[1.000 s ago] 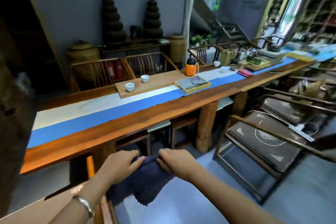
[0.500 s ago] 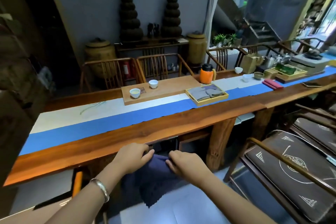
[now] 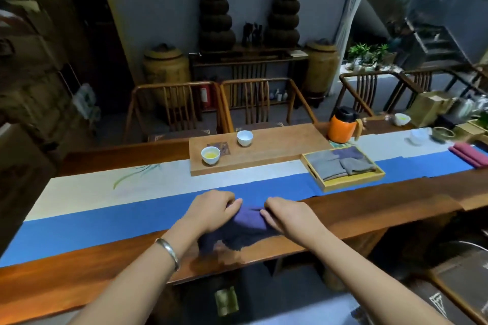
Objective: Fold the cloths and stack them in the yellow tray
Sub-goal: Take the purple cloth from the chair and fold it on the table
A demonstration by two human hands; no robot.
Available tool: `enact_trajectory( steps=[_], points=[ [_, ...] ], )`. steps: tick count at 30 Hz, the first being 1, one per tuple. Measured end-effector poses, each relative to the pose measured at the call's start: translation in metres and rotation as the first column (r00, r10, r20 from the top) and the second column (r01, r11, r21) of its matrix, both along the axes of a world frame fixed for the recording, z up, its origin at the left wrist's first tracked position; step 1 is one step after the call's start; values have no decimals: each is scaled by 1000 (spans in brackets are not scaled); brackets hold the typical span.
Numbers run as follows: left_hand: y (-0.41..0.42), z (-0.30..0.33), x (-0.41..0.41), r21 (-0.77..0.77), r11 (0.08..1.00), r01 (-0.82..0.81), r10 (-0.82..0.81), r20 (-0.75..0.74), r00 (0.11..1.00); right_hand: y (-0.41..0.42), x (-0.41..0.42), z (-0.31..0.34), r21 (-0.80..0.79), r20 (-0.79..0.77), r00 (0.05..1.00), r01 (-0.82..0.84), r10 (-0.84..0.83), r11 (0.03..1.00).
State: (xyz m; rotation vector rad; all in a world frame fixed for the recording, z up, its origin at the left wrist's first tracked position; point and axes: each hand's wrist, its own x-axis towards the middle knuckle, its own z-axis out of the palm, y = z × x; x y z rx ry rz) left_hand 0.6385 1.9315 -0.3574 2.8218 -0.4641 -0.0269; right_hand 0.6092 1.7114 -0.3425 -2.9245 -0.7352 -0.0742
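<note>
Head view: a dark purple cloth [image 3: 247,229] lies at the near edge of the counter [image 3: 79,274], half on the blue runner [image 3: 105,221], its ragged hem hanging toward the edge. Both hands pinch its far corners, left hand [image 3: 214,208] and right hand [image 3: 286,212] close together, each grip curled tight on fabric, likely to lay it flat for folding. Toward the counter's right end, the yellow tray [image 3: 352,185] already holds folded grey cloths [image 3: 340,163].

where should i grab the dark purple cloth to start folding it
Take the dark purple cloth by its near, ragged edge draped over the table front, coming from the person's side. Left hand and right hand already pin the far part.
</note>
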Motion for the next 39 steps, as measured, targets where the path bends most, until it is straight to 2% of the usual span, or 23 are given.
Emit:
enact_trajectory(
  steps=[6, 17, 23, 28, 32, 39],
  points=[
    [-23, -9, 77, -28, 999, -34, 34, -20, 999, -28, 86, -12, 57, -29, 999, -44, 46, 997],
    [-73, -82, 156, -19, 982, -186, 178, -215, 960, -76, 209, -93, 77, -168, 954, -240, 250, 968],
    [-89, -126, 176, -77, 954, -289, 250, -328, 911, -79, 249, -133, 91, -270, 935, -212, 230, 973],
    [-85, -156, 212, -159, 919, -362, 292, -345, 892, -81, 284, -158, 84, -328, 931, -139, 159, 987],
    [-82, -168, 239, -253, 902, -350, 261, -327, 908, -80, 310, -171, 82, -389, 917, -56, 84, 995],
    [-64, -174, 263, -219, 910, -352, 264, -346, 900, -81, 334, -184, 103, -353, 934, -20, 55, 994]
  ],
)
